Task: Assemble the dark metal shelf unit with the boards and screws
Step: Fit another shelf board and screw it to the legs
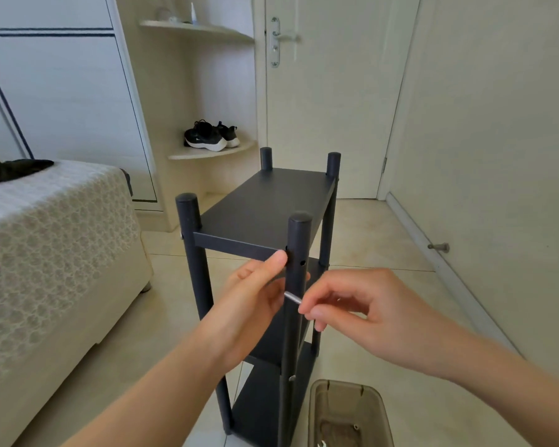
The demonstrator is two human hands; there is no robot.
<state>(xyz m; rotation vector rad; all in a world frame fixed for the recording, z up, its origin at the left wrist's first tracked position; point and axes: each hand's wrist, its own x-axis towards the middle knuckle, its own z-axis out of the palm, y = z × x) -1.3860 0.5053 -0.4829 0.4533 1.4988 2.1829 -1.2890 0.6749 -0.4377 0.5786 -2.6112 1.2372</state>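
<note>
The shelf point(202, 285) stands on the floor point(384, 240) at centre, the left hand point(255, 295) curled round its front post point(299, 240) under the top board point(271, 195), the right hand point(362, 311) pinching a silver screw point(292, 297) against that post, a bin point(346, 401) at 5 o'clock.

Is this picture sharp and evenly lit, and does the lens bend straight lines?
Head view: light is soft and even, without hard shadows; the right hand and its screw look slightly blurred; the dark shelf shows little surface detail; the wide lens bows the door frame and wardrobe lines near the edges.
</note>
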